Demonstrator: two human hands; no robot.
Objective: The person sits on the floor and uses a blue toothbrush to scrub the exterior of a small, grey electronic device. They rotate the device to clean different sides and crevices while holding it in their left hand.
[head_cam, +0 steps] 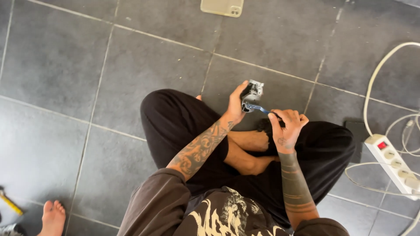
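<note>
I sit cross-legged on a grey tiled floor. My left hand [236, 106] grips a small grey metal part [252, 94], something like a socket insert, held above my knees. My right hand [286, 127] is closed around a screwdriver [258, 108] with a blue shaft end and dark handle. Its tip points left and meets the lower edge of the metal part. Both forearms are tattooed. The handle is mostly hidden inside my fist.
A white power strip [392, 163] with a red switch and white cables lies at the right. A dark flat plate [357, 131] sits beside my right knee. A phone [222, 7] lies at the top edge. Another person's bare foot [53, 217] and a yellow tool [9, 202] are bottom left.
</note>
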